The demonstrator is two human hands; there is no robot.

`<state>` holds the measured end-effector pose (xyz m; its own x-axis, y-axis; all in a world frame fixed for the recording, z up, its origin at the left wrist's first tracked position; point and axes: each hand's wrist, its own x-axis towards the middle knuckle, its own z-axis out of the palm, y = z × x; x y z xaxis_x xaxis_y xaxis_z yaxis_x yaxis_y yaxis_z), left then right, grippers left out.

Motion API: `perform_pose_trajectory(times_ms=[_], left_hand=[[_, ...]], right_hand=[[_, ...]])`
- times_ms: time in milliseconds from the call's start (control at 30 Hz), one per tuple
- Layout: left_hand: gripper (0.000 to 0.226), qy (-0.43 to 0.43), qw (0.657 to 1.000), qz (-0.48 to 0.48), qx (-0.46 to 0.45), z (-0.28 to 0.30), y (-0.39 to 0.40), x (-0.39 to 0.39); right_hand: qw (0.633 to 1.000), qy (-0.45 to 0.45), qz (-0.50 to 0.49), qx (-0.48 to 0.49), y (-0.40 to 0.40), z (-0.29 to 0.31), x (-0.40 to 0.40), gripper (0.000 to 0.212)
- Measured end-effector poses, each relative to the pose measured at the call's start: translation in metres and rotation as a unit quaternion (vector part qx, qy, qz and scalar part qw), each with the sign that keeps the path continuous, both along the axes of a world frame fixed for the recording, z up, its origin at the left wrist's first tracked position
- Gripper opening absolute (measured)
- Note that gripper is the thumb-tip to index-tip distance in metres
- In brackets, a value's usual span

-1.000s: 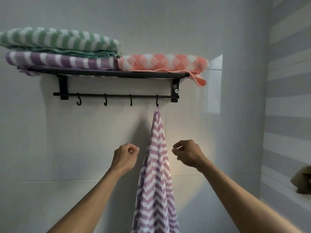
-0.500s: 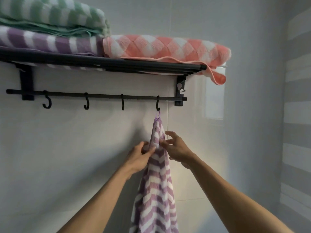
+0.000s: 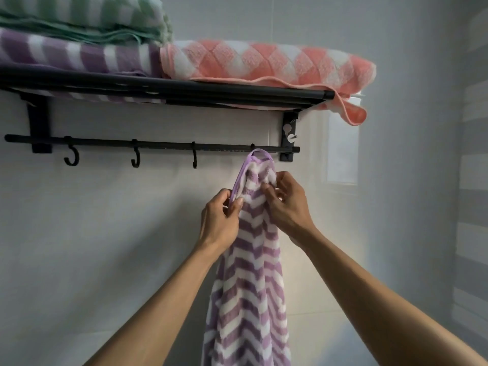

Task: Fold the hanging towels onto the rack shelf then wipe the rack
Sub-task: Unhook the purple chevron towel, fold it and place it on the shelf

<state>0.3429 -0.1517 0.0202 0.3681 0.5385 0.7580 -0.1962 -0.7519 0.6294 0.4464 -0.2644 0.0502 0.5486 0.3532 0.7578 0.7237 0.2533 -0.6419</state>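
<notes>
A purple and white chevron towel (image 3: 249, 286) hangs down the wall below the black rack's hook bar (image 3: 158, 147). Its purple loop (image 3: 260, 154) sits at the rightmost hook, which it hides. My left hand (image 3: 220, 220) pinches the towel's purple left edge just below the loop. My right hand (image 3: 287, 202) grips the bunched top of the towel on the right side. The rack shelf (image 3: 169, 89) above carries a folded purple striped towel (image 3: 76, 55), a green striped towel (image 3: 87, 17) on top of it, and a folded pink checked towel (image 3: 266, 63).
Three bare black hooks (image 3: 135, 158) hang along the bar to the left of the towel. A corner of the pink towel droops over the shelf's right end (image 3: 355, 114). A striped wall (image 3: 472, 180) stands close on the right.
Both hands rose from open air to the towel and now hold its top just under the hook. The towel's top is bunched and lifted, with the loop opened up. The view moved closer to the rack.
</notes>
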Motion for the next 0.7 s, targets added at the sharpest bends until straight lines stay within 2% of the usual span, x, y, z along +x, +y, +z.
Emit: perform_pose_trajectory(times_ms=[233, 400, 467, 533, 600, 700], left_hand=[[0.025, 0.013, 0.999, 0.009, -0.048, -0.008, -0.019, -0.017], [0.018, -0.003, 0.994, 0.043, -0.103, -0.019, -0.033, -0.038], [0.017, -0.034, 0.989, 0.050, -0.132, -0.020, -0.038, -0.051], [0.017, -0.065, 0.985, 0.059, -0.151, -0.019, -0.045, -0.068], [0.015, -0.094, 0.979, 0.070, -0.165, -0.015, -0.051, -0.086], [0.017, -0.121, 0.970, 0.109, -0.183, -0.012, -0.068, -0.124]], right_hand=[[0.996, 0.023, 0.049, -0.074, -0.025, -0.010, -0.026, 0.031], [0.967, 0.134, 0.163, -0.140, -0.057, -0.034, -0.046, 0.051], [0.947, 0.135, 0.202, -0.209, -0.075, -0.050, -0.049, 0.054], [0.918, 0.104, 0.208, -0.320, -0.095, -0.071, -0.054, 0.048], [0.880, 0.077, 0.171, -0.436, -0.111, -0.099, -0.057, 0.045], [0.823, 0.033, 0.086, -0.561, -0.140, -0.148, -0.064, 0.047]])
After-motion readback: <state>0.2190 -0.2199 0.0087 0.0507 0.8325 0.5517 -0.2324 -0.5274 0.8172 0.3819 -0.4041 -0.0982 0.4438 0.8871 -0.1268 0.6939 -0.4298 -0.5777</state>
